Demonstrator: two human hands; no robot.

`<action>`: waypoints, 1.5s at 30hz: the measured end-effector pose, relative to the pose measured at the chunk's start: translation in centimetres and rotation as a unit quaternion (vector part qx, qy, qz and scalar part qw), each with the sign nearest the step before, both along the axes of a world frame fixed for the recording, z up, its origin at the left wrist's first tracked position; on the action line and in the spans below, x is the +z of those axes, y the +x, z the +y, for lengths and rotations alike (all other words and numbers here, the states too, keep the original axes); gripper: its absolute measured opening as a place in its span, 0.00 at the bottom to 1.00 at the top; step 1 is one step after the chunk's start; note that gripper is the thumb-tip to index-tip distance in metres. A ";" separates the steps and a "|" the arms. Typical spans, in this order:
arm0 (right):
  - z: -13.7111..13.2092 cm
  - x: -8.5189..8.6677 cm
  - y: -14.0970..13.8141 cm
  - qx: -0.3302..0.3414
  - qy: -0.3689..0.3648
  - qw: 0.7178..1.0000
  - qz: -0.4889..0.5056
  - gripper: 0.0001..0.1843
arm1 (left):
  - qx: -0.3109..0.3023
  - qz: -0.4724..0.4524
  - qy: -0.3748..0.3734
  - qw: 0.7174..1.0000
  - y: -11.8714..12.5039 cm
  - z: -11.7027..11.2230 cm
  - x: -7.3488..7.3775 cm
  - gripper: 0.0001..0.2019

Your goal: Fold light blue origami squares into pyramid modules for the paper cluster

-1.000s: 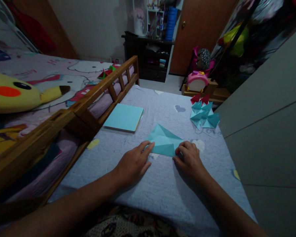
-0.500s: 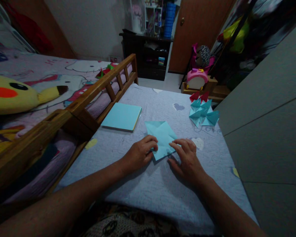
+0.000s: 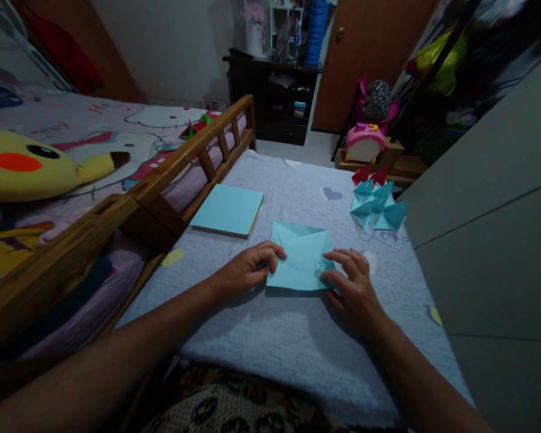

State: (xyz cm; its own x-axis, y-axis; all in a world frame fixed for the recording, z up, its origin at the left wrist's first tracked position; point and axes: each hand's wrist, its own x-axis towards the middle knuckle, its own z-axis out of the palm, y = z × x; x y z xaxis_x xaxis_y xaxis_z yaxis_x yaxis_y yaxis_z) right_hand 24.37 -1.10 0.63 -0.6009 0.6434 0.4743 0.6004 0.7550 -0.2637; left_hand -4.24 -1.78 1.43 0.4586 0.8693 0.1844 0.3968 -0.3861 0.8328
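Observation:
A folded light-blue paper square (image 3: 300, 255) lies flat on the grey-blue bedsheet (image 3: 288, 337) in front of me. My left hand (image 3: 247, 269) rests at its left edge, fingers curled, with the fingertips pinching that edge. Over on the other side, my right hand (image 3: 354, 282) touches the paper's right edge, its fingers bent and spread, the tips pressing on the paper. A stack of light-blue paper sheets (image 3: 228, 209) sits further back to the left.
Several folded blue and red paper pieces (image 3: 376, 201) lie at the back right. A wooden bed rail (image 3: 171, 174) runs along the left, with a yellow plush toy (image 3: 31, 165) beyond it. A grey cabinet wall (image 3: 496, 198) stands on the right.
The paper has been turned from a diagonal position to a square one facing me. Both hands shifted with it and now sit at its left and right edges.

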 end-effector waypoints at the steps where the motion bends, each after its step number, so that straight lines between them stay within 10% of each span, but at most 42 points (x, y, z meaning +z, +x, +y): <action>1: -0.1 0.0 -0.1 0.006 -0.001 1.000 0.000 0.09 | 0.000 0.018 0.019 1.000 -0.1 0.0 -0.1 0.10; 17: -0.4 0.0 -0.7 0.046 -0.071 0.996 -0.037 0.09 | 0.038 0.250 0.281 0.926 -0.1 -2.4 -1.0 0.08; 45: -0.8 0.3 -1.0 0.071 -0.132 0.989 -0.016 0.05 | 0.113 0.190 0.264 0.939 -0.9 -3.3 -1.1 0.03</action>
